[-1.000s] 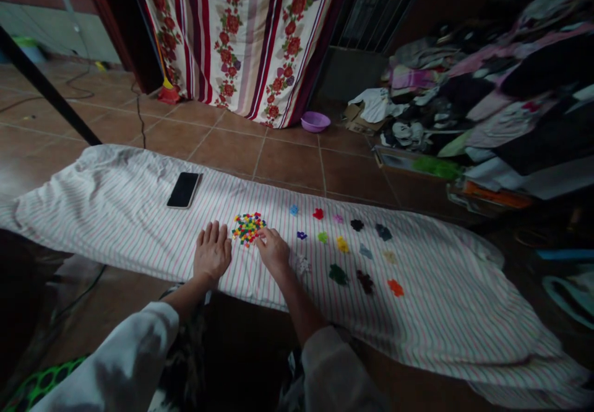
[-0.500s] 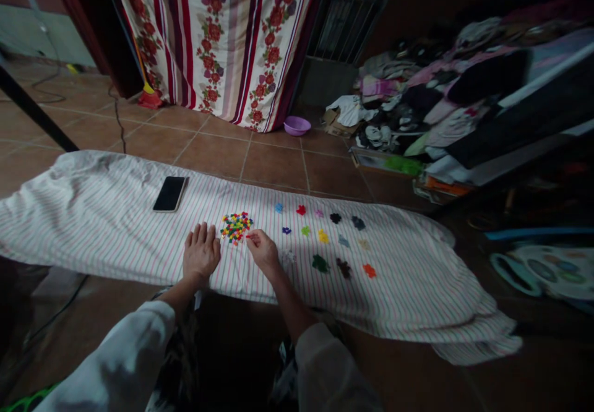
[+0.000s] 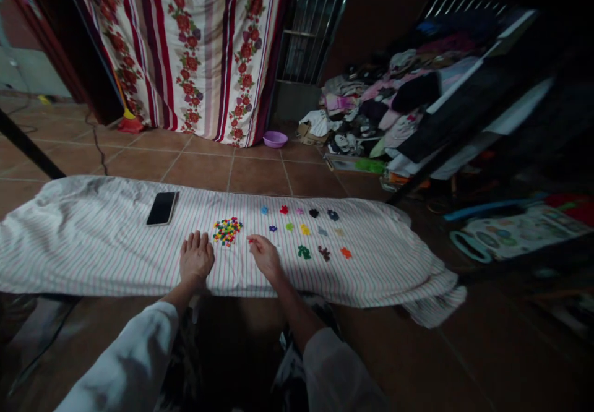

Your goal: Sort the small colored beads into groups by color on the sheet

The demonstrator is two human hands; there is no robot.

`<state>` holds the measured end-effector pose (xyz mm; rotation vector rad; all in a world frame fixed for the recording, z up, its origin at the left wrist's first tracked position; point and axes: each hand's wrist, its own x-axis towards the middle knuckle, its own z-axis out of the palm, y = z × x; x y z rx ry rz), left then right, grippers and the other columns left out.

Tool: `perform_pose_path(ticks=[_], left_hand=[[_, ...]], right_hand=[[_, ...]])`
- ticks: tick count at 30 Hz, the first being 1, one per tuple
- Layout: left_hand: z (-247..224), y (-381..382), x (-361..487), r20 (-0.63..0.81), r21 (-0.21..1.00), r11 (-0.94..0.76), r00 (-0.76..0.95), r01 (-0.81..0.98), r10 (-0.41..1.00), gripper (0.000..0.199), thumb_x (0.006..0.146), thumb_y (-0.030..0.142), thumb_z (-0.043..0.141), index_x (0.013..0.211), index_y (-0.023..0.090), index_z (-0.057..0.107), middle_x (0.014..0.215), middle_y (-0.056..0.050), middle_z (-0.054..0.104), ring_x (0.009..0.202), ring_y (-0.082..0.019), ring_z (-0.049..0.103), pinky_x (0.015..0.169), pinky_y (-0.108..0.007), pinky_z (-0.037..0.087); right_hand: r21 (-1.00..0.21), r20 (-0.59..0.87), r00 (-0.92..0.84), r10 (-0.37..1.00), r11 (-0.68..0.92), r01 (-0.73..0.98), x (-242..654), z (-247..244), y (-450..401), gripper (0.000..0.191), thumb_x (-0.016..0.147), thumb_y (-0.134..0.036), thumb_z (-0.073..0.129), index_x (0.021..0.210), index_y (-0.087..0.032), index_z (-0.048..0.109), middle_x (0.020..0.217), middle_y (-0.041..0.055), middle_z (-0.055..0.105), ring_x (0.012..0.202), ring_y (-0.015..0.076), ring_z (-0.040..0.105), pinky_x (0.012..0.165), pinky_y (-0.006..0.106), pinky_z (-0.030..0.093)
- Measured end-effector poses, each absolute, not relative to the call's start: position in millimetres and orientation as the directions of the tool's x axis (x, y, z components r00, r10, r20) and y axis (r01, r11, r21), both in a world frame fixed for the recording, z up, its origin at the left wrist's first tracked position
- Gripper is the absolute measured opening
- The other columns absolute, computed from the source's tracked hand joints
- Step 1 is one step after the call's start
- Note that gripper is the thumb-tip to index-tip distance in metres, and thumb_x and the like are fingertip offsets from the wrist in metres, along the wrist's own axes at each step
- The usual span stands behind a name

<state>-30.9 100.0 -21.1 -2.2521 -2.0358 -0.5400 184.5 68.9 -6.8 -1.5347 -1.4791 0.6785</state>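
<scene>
My left hand (image 3: 196, 256) lies flat on the striped cloth (image 3: 116, 245), fingers stretched out, just below left of a mixed pile of tiny coloured pieces (image 3: 227, 231). To the right of that pile, my right hand (image 3: 265, 256) pinches a small red piece (image 3: 251, 240) between thumb and fingertips, a little apart from the pile. Beyond it, small groups sorted by colour sit in rough rows, among them a red group (image 3: 284, 210), a yellow group (image 3: 305, 229), a dark green group (image 3: 304, 252) and an orange group (image 3: 346, 253). The pieces are too small to name their exact kind.
A phone (image 3: 161, 208) with a dark screen lies on the cloth at the left. Past the far edge are a tiled floor, a purple basin (image 3: 275, 139), a flowered curtain (image 3: 190, 59) and a heap of clothes (image 3: 362, 103).
My right hand has drawn away from the mixed pile to the right, with the red piece in its fingertips. My left hand stays flat. The camera view has shifted.
</scene>
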Motion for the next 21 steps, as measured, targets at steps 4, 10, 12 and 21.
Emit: perform_pose_path(ticks=[4, 10, 12, 21], left_hand=[[-22.5, 99.1, -32.1, 0.324, 0.174, -0.132, 0.070, 0.976, 0.944, 0.052, 0.094, 0.030, 0.030, 0.133, 0.009, 0.057, 0.142, -0.020, 0.054, 0.135, -0.033, 0.046, 0.112, -0.052, 0.035], [-21.6, 97.3, -32.4, 0.324, 0.152, -0.146, 0.090, 0.978, 0.942, 0.050, 0.095, 0.029, 0.030, 0.132, 0.009, 0.056, 0.140, -0.020, 0.055, 0.135, -0.032, 0.046, 0.112, -0.051, 0.035], [-20.6, 97.0, -31.7, 0.294, 0.145, -0.125, 0.078, 0.981, 0.953, 0.050, 0.095, 0.028, 0.029, 0.133, 0.008, 0.056, 0.141, -0.020, 0.054, 0.135, -0.032, 0.045, 0.112, -0.050, 0.034], [-22.7, 97.6, -31.1, 0.324, 0.134, -0.116, 0.067, 0.984, 0.944, 0.049, 0.096, 0.027, 0.029, 0.128, 0.007, 0.060, 0.137, -0.019, 0.058, 0.132, -0.031, 0.049, 0.112, -0.047, 0.035]], right_hand=[[-0.880, 0.138, 0.201, 0.970, 0.027, 0.474, 200.3, -4.6, 55.2, 0.024, 0.082, -0.019, 0.050, 0.099, -0.024, 0.067, 0.091, -0.0004, 0.073, 0.081, 0.0138, 0.069, 0.077, 0.026, 0.055], [-0.946, 0.146, 0.316, 0.937, 0.039, 0.322, 241.5, -8.5, 40.3, 0.016, 0.079, -0.025, 0.055, 0.092, -0.022, 0.063, 0.077, -0.0002, 0.070, 0.070, 0.0145, 0.068, 0.069, 0.027, 0.055], [-0.950, 0.153, 0.364, 0.919, 0.035, 0.311, 261.1, -10.1, 35.1, 0.014, 0.077, -0.029, 0.057, 0.088, -0.022, 0.062, 0.073, -0.0005, 0.069, 0.068, 0.0151, 0.068, 0.067, 0.027, 0.055], [-0.905, 0.182, 0.454, 0.872, -0.031, 0.423, 322.6, 0.6, 48.5, 0.017, 0.073, -0.031, 0.055, 0.084, -0.023, 0.064, 0.072, 0.0003, 0.068, 0.068, 0.0164, 0.067, 0.068, 0.029, 0.054]])
